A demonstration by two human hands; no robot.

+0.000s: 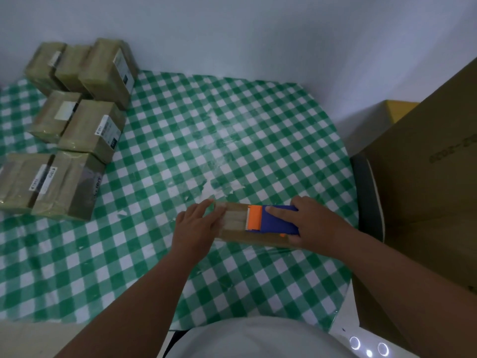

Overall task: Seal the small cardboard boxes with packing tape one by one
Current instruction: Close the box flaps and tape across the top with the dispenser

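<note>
At far left, seven taped cardboard boxes (77, 130) sit grouped on the green checked tablecloth (206, 125). Near the middle lies one small box (247, 237); the left hand (197, 223) presses flat on its left end, fingers straight. The right hand (313, 223) grips one blue-and-orange tape dispenser (271, 219) on the box top. One large carton (426, 202) stands at right.

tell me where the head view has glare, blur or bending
Head view: dim, bluish light; pale glare on the glossy green-and-white checked tablecloth; the stacked tape-wrapped brown boxes at far left look soft and smeared; wide-angle bending curves the table edge; the blue-and-orange tape dispenser stays fairly sharp.
</note>
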